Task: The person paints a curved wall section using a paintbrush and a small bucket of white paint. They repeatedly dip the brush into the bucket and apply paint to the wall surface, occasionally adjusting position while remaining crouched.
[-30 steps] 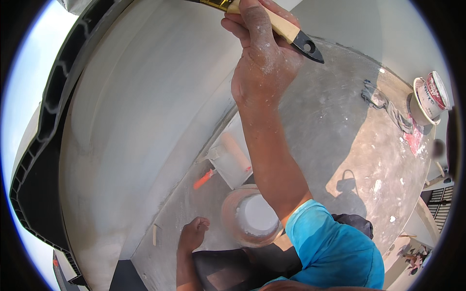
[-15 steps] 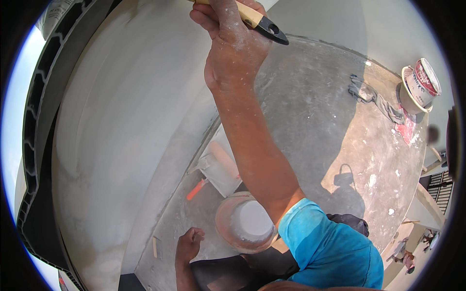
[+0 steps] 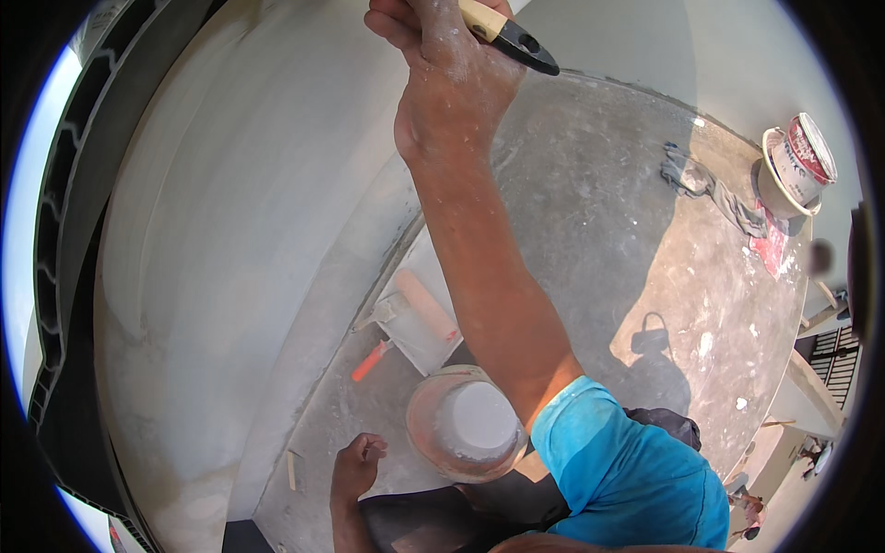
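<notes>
My right hand (image 3: 447, 78) is raised high against the pale grey wall (image 3: 230, 230) and grips a paintbrush (image 3: 509, 35) with a yellowish handle and a black end; its bristles are out of view past the top edge. The arm, in a blue sleeve (image 3: 627, 470), crosses the middle of the view. My left hand (image 3: 357, 465) hangs low near my dark trouser leg, fingers curled with nothing in them. Beside it a round bucket of white paint (image 3: 466, 426) stands on the floor.
A paint tray with a roller (image 3: 419, 318) and its orange handle (image 3: 371, 361) lies at the foot of the wall. On the spattered concrete floor (image 3: 599, 230), far right, stand a paint can (image 3: 804, 158) and a crumpled rag (image 3: 705, 189).
My right hand has carried the brush left and a little upward along the wall. My left hand has dropped slightly lower in view.
</notes>
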Demonstrator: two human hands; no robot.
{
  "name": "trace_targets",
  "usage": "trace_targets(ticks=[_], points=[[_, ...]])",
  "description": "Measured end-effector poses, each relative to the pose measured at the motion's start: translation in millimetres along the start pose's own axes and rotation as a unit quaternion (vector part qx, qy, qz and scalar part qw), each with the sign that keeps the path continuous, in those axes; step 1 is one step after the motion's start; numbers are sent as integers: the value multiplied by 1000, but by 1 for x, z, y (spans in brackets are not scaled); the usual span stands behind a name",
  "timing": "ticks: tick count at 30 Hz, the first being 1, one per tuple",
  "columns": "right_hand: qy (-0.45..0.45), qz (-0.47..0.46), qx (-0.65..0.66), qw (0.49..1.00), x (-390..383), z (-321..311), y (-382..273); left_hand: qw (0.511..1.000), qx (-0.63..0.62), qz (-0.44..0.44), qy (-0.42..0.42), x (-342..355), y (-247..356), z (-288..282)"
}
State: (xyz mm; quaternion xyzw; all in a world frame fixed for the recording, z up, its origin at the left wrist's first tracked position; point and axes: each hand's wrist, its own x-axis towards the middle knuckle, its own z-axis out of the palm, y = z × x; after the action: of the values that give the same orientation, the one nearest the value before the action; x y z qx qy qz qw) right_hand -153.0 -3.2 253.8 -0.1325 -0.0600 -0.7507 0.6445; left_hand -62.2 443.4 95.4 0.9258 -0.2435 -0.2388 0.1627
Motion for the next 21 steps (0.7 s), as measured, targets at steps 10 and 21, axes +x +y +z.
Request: trace_targets(ticks=[10, 21], points=[[-41, -57, -11, 997, -17, 1, 6, 999, 21, 25, 0, -1, 1, -2], [-65, 69, -200, 975, -28, 11, -28, 1000, -2, 14, 2, 0, -4, 0]])
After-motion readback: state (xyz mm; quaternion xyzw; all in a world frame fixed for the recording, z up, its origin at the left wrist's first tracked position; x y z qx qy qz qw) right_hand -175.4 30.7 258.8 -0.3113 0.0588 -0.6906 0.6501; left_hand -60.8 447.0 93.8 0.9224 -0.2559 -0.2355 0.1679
